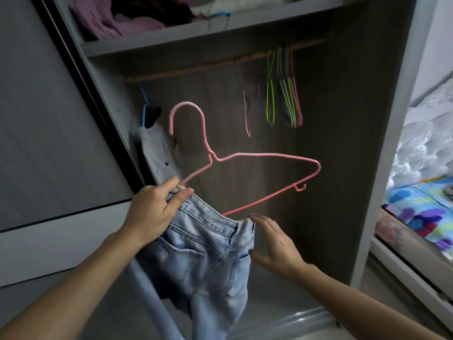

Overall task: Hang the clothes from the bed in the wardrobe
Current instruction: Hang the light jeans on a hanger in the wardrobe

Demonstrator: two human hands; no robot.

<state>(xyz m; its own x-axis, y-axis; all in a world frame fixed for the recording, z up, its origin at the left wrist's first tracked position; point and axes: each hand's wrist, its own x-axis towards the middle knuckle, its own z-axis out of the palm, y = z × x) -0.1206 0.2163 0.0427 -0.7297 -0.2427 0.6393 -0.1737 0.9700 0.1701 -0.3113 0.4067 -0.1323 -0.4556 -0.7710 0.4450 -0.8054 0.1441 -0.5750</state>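
While pinching waistband of jeans [208, 261] and pink hanger [267, 154] together in left hand [157, 212], touches them with flat, straight-fingered right hand [274, 244], before wardrobe rail [196, 66]. Probably soft, weighty, floppy; best gripped at waistband.

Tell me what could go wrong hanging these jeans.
1. The jeans sit bunched at one end of the pink hanger, gripped by the left hand alone; the right hand is open, so they may slide off or tip it.
2. Its hook could snag the empty hangers crowded on the rail.

Left hand [157, 212] curled tight; right hand [274, 244] flat
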